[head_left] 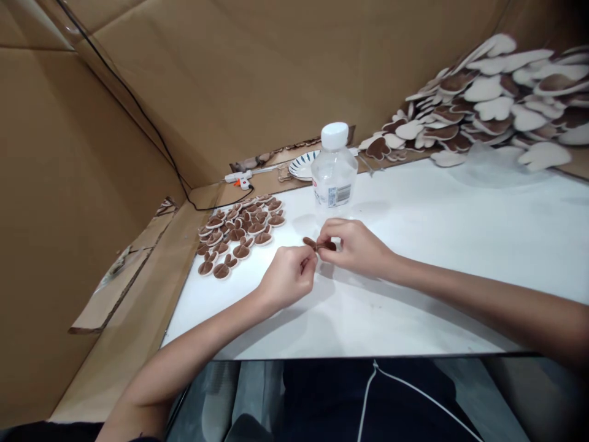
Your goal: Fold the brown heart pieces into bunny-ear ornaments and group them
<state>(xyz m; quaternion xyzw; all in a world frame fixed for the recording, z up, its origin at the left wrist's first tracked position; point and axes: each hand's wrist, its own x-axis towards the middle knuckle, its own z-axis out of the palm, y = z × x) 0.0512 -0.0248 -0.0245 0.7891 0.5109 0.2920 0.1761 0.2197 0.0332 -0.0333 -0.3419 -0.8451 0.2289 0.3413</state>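
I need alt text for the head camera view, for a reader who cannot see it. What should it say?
Two bare hands, the left hand and the right hand, pinch a small brown piece together above a white table. A clear plastic bottle stands just behind them, a cluster of small brown pieces lies to the left, and a larger pile of brown and white shapes fills the far right.

On the surface (460,245), a bottle (334,169) stands behind both hands; small pieces (239,233) lie left, a plate (301,164) behind.

Bare white tabletop (460,258) rightward; water bottle (334,169) just beyond the hands.
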